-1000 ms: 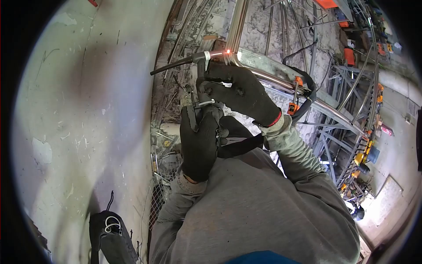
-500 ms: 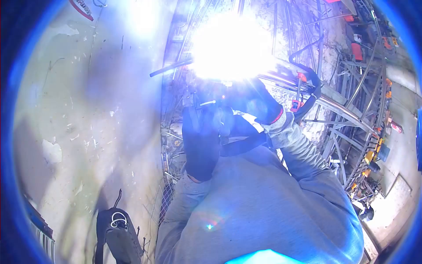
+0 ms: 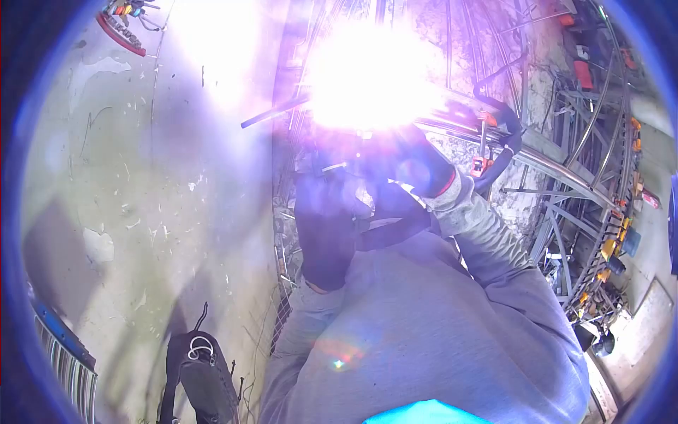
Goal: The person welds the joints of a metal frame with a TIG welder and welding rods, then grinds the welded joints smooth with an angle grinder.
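A blinding white glare (image 3: 371,74) fills the upper middle of the view and hides what lies there. My left hand (image 3: 326,205), in a dark glove, is just below it; its fingers are lost in shadow and flare. My right hand (image 3: 424,166), in a dark glove with a red cuff edge, reaches up to the glare's lower right, fingers hidden. What either hand holds cannot be made out. A thin dark rod (image 3: 272,113) sticks out left of the glare. Metal tubes (image 3: 551,166) run to the right, with an orange clamp (image 3: 482,164) near my right wrist.
A black bag (image 3: 205,381) lies at the lower left by a scuffed pale surface (image 3: 120,233). Metal frames and a rack (image 3: 604,240) with orange and yellow clamps stand at the right. A black cable or strap (image 3: 505,152) loops near the tubes.
The glare has turned from bluish to more violet. The surroundings have shifted slightly right in view, while both hands stay nearly in place.
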